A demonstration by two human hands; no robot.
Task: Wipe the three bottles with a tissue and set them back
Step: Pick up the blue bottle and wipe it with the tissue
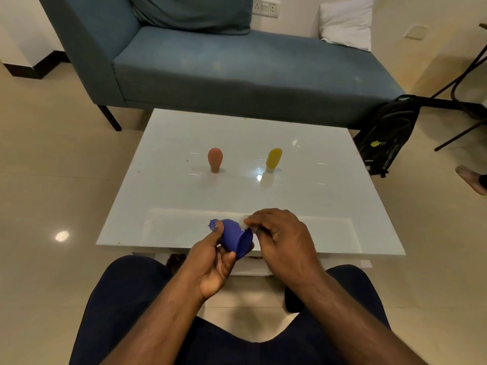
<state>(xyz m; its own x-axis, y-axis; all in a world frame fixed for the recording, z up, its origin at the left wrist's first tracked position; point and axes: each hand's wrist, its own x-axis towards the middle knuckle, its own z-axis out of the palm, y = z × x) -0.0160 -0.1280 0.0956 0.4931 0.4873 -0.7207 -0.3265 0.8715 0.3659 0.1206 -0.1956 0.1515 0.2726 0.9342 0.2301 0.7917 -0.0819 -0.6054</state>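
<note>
We held the soft blue squeeze bottle (235,239) in both hands above the near edge of the glossy white square table (184,133). Our left hand (214,267) cupped it from below, thumb pressed on its upper side and fingers curled under its wide end, so the bottle lay tilted with its narrow tip pointing away from us and to the left. Our right hand (282,238) was closed in a pinch on a small wad of white tissue (243,222), which touched the top of the blue bottle; most of the tissue was hidden under our fingers.

Farther back on the table, the orange pear-shaped squeeze bottle (215,159) stood upright on its narrow end, left of the table's middle. The yellow squeeze bottle with a pale cap (273,159) stood to its right, cap down and leaning slightly right, well apart from the orange one. Neither was touched.

Beyond the table stood a blue-grey upholstered sofa (237,69) with a white pillow (346,21) at its right end. A black backpack (387,134) leaned just off the table's far right corner. Our knees in dark trousers (126,293) sat below the table's near edge.
</note>
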